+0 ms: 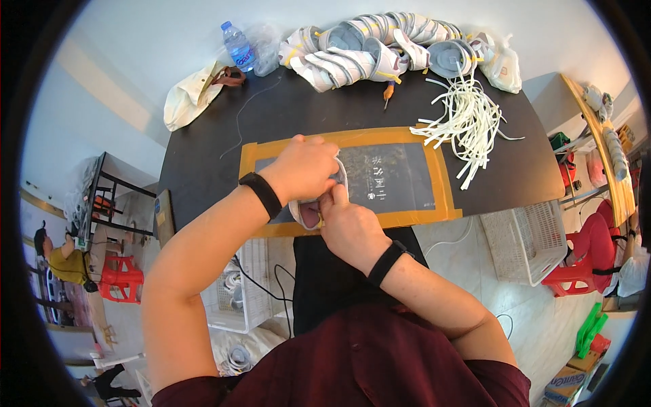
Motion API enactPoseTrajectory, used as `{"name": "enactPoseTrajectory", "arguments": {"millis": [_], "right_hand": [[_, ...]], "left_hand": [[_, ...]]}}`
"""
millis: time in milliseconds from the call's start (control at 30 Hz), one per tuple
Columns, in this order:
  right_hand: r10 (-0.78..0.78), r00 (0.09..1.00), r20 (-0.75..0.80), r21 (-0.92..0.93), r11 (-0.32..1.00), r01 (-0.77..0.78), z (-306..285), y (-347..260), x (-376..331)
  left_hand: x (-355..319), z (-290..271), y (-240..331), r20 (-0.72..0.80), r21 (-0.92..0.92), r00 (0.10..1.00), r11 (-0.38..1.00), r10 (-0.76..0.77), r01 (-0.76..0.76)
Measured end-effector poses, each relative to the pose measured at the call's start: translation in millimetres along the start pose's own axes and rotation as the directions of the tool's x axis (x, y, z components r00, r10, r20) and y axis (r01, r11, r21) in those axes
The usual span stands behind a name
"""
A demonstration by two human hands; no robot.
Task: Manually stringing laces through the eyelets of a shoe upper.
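A cloth bag (192,95) lies at the table's (203,163) far left edge, with bare dark top between it and the taped mat (407,178). The left hand (305,166) curls over a grey cup mask (313,211) at the mat's near edge; the right hand (350,227) pinches its rim. White straps (468,125) sprawl right, a stacked mask pile (380,47) behind.

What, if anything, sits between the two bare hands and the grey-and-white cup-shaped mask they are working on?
Nothing visible does. The left hand grips the grey-and-white cup-shaped mask from above and the right hand pinches its near rim, both in direct contact, above the orange-taped clear mat.
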State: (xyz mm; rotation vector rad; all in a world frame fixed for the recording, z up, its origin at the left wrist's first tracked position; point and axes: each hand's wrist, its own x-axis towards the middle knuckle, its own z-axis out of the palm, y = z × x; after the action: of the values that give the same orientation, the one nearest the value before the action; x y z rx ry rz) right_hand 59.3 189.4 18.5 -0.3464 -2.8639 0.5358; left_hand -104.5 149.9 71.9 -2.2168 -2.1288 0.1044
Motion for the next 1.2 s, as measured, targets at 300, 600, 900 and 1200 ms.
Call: {"name": "enactPoseTrajectory", "arguments": {"millis": [300,600,900,1200], "right_hand": [[-0.004,0.998,-0.069,0.018,1.000,0.005,12,-2,-5],[-0.019,0.997,-0.074,0.100,0.995,0.026,5,9,0],[-0.087,0.988,-0.126,-0.008,0.996,0.086,-1,3,-7],[-0.178,0.974,-0.141,0.035,0.982,0.184,2,15,-6]], "left_hand": [[2,2,-24,0.162,-0.210,0.979,0.974,0.123,-0.088],[2,-10,-30,0.203,-0.303,0.975,0.953,0.093,-0.028],[-5,-7,-28,0.154,-0.285,0.987,0.958,0.044,0.002],[-10,-3,-29,0.058,-0.387,0.997,0.922,0.052,-0.026]]}}
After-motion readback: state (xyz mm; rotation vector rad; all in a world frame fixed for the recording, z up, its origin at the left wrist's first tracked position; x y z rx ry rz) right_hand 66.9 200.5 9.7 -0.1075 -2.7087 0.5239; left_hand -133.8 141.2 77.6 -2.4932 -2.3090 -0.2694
